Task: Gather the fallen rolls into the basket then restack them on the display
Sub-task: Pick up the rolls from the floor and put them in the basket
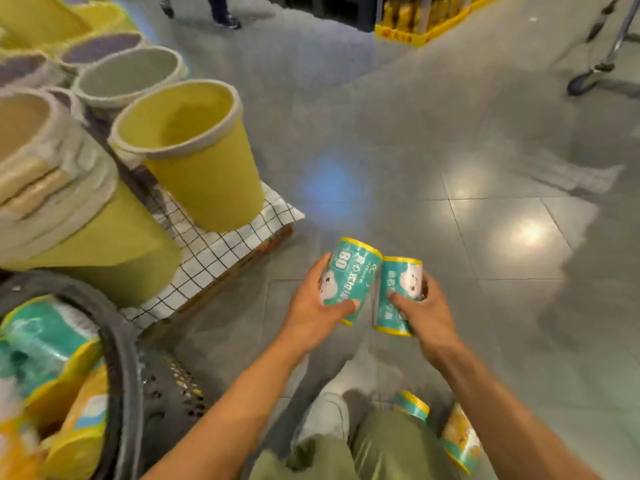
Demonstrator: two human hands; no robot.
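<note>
- Left hand (311,306) is wrapped round a teal roll (349,271), thumb across its printed face. Right hand (429,317) grips a second teal roll (398,289) the same way. Both hands are clamped on, one roll each, close together above the grey floor tiles (450,168).
- Each roll's long axis runs away from the person, yellow-edged ends near and far. The left one leans slightly right, so the far ends meet or nearly meet.
- This looks like the gathering step, with both rolls lifted and not yet in the basket.
- The dark perforated basket (121,341) sits low to the left, with teal and yellow packs (41,341) already inside. The next move calls for a swing left over that rim and a drop in among them.
- More waits: a teal roll (414,405) and a yellow-printed roll (462,441) lie on the floor by the right knee.
- Beyond the basket, yellow bins (201,174) stand on a checked cloth (221,244).
</note>
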